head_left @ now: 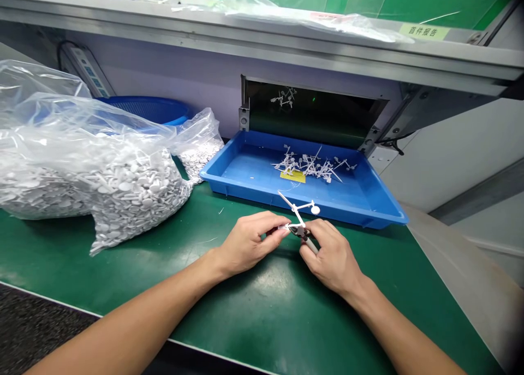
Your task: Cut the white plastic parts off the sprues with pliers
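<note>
Between my hands is a white plastic sprue (294, 207) with thin branches and a small round disc on one arm. My left hand (251, 239) pinches a small white part at the near end of the sprue between thumb and fingertips. Closed around a pair of cutting pliers (311, 246) is my right hand (332, 253); the pliers' dark jaws are at the sprue, right beside my left fingertips. Whether the jaws are fully closed on the plastic is too small to tell.
Behind my hands stands a blue tray (229, 188) with a pile of white sprues (315, 166) and a yellow label (293, 176). Clear bags of small white parts (135, 195) fill the left. A blue basket (151, 105) sits behind them. A metal shelf edge (204, 36) crosses above.
</note>
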`<state>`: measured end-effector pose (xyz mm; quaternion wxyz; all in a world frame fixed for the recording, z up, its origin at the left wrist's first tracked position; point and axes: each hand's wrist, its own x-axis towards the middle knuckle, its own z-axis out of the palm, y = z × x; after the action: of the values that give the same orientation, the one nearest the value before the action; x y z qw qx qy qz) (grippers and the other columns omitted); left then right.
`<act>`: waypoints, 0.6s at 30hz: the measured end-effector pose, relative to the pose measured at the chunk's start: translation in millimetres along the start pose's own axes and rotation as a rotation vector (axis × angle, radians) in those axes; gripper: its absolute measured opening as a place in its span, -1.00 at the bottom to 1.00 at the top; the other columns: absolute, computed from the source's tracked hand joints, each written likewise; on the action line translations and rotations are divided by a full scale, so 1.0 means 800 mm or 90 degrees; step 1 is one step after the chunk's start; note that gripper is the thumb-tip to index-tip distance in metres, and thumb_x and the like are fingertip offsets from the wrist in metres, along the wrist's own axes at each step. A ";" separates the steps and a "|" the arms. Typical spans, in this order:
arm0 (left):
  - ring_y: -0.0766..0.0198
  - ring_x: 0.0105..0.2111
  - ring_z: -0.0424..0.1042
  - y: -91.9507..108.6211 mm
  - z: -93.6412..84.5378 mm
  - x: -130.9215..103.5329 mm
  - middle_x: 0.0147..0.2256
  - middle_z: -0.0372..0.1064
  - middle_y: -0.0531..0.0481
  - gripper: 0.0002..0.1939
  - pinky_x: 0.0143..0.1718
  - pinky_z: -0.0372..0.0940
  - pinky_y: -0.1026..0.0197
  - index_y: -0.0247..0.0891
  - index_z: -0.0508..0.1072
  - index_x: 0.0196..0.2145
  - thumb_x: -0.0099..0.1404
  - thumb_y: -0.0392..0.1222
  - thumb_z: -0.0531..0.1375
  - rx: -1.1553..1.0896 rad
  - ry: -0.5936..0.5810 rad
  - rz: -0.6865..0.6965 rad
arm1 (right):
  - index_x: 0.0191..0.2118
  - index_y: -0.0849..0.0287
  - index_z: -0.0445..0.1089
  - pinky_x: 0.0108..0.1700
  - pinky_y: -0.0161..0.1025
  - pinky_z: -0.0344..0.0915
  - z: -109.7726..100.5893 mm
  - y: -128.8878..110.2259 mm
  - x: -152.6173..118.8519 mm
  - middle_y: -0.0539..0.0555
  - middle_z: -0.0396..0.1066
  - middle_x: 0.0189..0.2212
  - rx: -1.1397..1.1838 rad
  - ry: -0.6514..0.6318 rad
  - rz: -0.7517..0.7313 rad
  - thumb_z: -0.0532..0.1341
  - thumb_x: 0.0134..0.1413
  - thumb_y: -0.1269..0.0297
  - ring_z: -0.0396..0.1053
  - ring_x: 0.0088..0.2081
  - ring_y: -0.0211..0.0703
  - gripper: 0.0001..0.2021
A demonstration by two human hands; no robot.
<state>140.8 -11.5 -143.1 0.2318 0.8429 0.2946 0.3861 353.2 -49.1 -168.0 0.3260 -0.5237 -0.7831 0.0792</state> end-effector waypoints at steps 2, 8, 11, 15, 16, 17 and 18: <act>0.31 -0.23 0.46 0.000 0.000 0.000 -0.18 0.51 -0.05 -0.77 -0.16 0.33 0.30 -0.25 0.51 -0.07 0.40 -0.22 0.11 -0.008 -0.006 0.007 | -0.18 0.13 0.35 -0.13 -0.13 0.24 0.000 0.000 0.000 0.06 0.39 -0.25 -0.001 -0.002 -0.003 0.12 0.00 0.49 0.30 -0.22 -0.06 -0.76; 0.29 -0.24 0.47 0.000 -0.001 0.001 -0.20 0.51 -0.05 -0.78 -0.18 0.34 0.28 -0.24 0.51 -0.08 0.40 -0.21 0.11 -0.008 -0.004 0.006 | -0.17 0.13 0.35 -0.13 -0.12 0.24 0.001 0.000 0.000 0.08 0.40 -0.24 0.006 -0.001 -0.005 0.11 0.00 0.49 0.30 -0.22 -0.05 -0.75; 0.30 -0.24 0.47 0.000 -0.001 0.001 -0.20 0.51 -0.04 -0.78 -0.17 0.34 0.29 -0.25 0.51 -0.08 0.40 -0.21 0.11 -0.006 -0.001 0.007 | -0.16 0.13 0.35 -0.12 -0.13 0.24 0.001 0.001 0.000 0.07 0.40 -0.23 0.002 0.000 -0.007 0.11 0.00 0.49 0.31 -0.20 -0.05 -0.74; 0.32 -0.22 0.47 -0.001 -0.001 0.001 -0.18 0.51 -0.04 -0.77 -0.14 0.34 0.31 -0.26 0.51 -0.06 0.40 -0.23 0.12 -0.004 -0.008 0.023 | -0.16 0.13 0.36 -0.12 -0.12 0.24 0.001 0.002 0.000 0.07 0.40 -0.23 -0.018 -0.003 -0.008 0.12 0.00 0.49 0.30 -0.21 -0.05 -0.75; 0.32 -0.21 0.48 -0.002 0.000 0.001 -0.18 0.51 -0.04 -0.77 -0.14 0.34 0.31 -0.26 0.51 -0.05 0.40 -0.24 0.12 -0.002 -0.006 0.029 | -0.17 0.14 0.36 -0.13 -0.12 0.24 0.001 0.002 0.000 0.07 0.40 -0.24 -0.025 -0.005 -0.009 0.12 0.00 0.48 0.29 -0.22 -0.05 -0.75; 0.32 -0.20 0.48 -0.002 0.000 0.001 -0.17 0.51 -0.04 -0.77 -0.13 0.34 0.30 -0.27 0.51 -0.05 0.40 -0.24 0.12 0.001 -0.004 0.034 | -0.17 0.14 0.36 -0.14 -0.12 0.24 0.001 0.002 0.000 0.08 0.40 -0.25 -0.033 -0.007 -0.010 0.12 0.01 0.48 0.29 -0.23 -0.05 -0.76; 0.32 -0.20 0.48 -0.003 0.000 0.001 -0.17 0.51 -0.04 -0.77 -0.12 0.35 0.30 -0.26 0.50 -0.05 0.40 -0.24 0.12 0.004 -0.002 0.039 | -0.18 0.14 0.36 -0.15 -0.13 0.24 0.001 0.003 0.000 0.08 0.40 -0.26 -0.041 -0.008 -0.012 0.12 0.01 0.48 0.29 -0.24 -0.05 -0.77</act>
<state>140.5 -9.6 -144.1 0.2176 0.8529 0.2694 0.3908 354.4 -47.9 -169.7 0.3043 -0.5263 -0.7921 0.0542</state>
